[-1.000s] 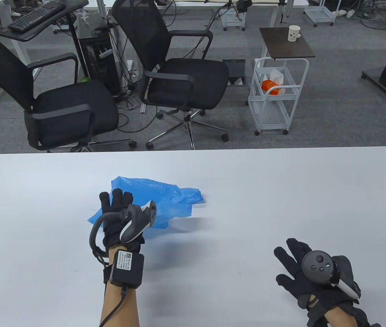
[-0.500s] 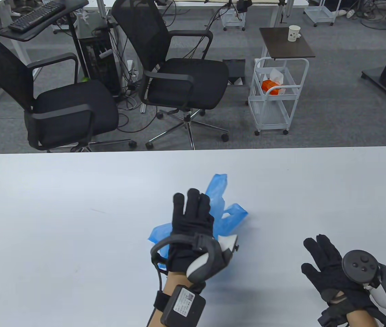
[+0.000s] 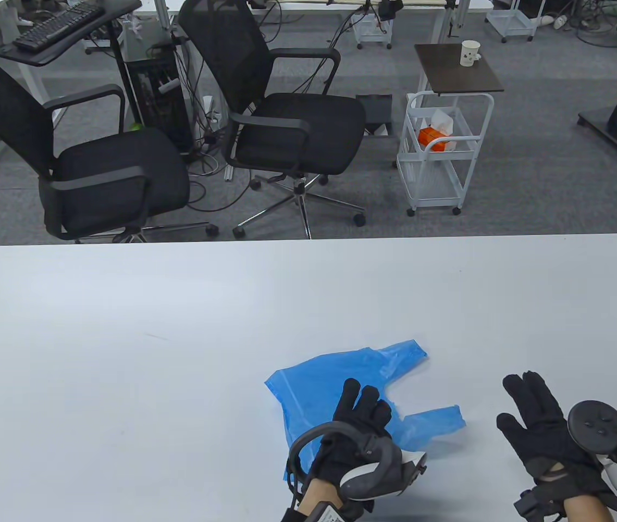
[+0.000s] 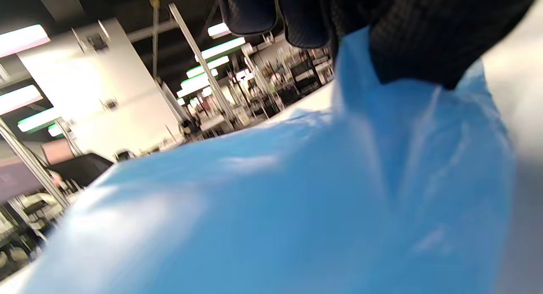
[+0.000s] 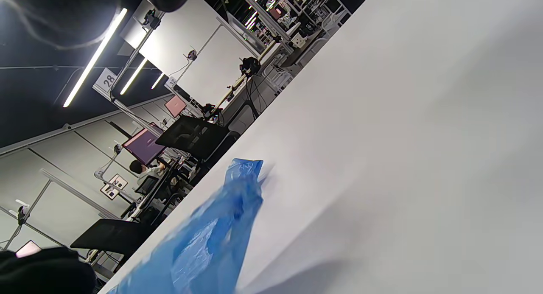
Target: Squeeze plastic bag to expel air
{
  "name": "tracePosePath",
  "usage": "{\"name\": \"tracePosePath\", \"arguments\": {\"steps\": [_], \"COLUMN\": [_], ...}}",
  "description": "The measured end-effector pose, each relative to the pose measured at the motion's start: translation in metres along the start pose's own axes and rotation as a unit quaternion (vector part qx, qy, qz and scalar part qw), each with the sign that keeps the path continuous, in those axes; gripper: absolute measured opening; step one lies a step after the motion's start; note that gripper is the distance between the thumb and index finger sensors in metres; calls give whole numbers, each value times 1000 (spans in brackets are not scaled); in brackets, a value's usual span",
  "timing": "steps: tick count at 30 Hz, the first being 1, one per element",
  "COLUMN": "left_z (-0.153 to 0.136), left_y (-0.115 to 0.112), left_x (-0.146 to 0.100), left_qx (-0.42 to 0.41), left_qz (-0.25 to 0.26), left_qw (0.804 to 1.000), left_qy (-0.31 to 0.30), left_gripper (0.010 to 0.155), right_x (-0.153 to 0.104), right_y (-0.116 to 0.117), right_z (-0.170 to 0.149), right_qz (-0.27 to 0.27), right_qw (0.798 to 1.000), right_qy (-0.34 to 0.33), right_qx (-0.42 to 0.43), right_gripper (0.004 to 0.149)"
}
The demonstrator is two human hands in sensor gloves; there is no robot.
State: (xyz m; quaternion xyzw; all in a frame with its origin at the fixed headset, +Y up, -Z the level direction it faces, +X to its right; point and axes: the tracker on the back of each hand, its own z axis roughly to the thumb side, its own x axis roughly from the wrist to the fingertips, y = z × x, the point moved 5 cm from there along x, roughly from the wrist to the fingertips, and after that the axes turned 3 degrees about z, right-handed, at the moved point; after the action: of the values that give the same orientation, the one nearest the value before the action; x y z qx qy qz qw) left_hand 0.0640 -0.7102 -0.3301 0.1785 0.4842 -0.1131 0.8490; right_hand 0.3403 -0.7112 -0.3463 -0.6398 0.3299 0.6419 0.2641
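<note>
Currently, table view: blue plastic bag [image 3: 335, 391] lying mostly flat on white table [image 3: 123, 326], near front edge, right of centre, two handle loops pointing right. Left hand [image 3: 360, 424] resting on bag's near-right part, fingers [image 3: 350, 392] extended forward and close together over the plastic; looks like pressing rather than gripping, though underside of palm hidden. Right hand [image 3: 542, 435] well apart from bag to the right, fingers spread and extended, holding nothing, just above or on bare table, can't tell which. Left wrist view: blurred; gloved fingers [image 4: 407, 39] at top edge lying on blue plastic [image 4: 297, 200], which fills most of frame. Right wrist view: tilted; bag [image 5: 212, 234] seen at lower left on table surface [image 5: 403, 137], one handle tip sticking up; only a dark sliver of glove at top-left corner, finger pose not readable there. Background in table view: two black office chairs [image 3: 281, 125], white rolling cart [image 3: 436, 157], paper cup [image 3: 469, 53] on small dark side table [image 3: 452, 73].
</note>
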Motion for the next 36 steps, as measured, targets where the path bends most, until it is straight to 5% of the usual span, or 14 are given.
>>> {"name": "tracePosePath", "arguments": {"steps": [4,6,11,14,20,24,29,36], "left_z": [-13,-28,-66,-75,-63,-57,-62,-64], "left_y": [-21,-19,-22,-43,-91,-120,-132,-133], "left_x": [-11,-23,-57,-67,-71,-74,-74,-73], "left_qx": [-101,-163,-222,-213,-217,-225,-277,-297], "left_qz": [-85,-85,-109,-134,-223,-297,-310,-305], "left_qw": [991,983,969,968,950,928,909,905], "left_qy": [-23,-16,-3,8,2,0,14,20], "left_gripper": [67,75,60,56,56,59,60,58], "right_x": [0,-1,-6,-16,-28,-23,-16,-10], "right_y": [5,8,32,65,141,200,251,279], "right_z": [2,6,49,104,151,148,135,104], "right_qz": [10,18,76,116,211,279,335,382], "right_qw": [1000,1000,989,962,906,860,821,795], "right_qy": [-3,-15,-121,-191,-239,-231,-218,-177], "right_qx": [-12,-14,-39,-155,-278,-360,-408,-437], "right_gripper": [70,69,64,62,61,62,67,69]}}
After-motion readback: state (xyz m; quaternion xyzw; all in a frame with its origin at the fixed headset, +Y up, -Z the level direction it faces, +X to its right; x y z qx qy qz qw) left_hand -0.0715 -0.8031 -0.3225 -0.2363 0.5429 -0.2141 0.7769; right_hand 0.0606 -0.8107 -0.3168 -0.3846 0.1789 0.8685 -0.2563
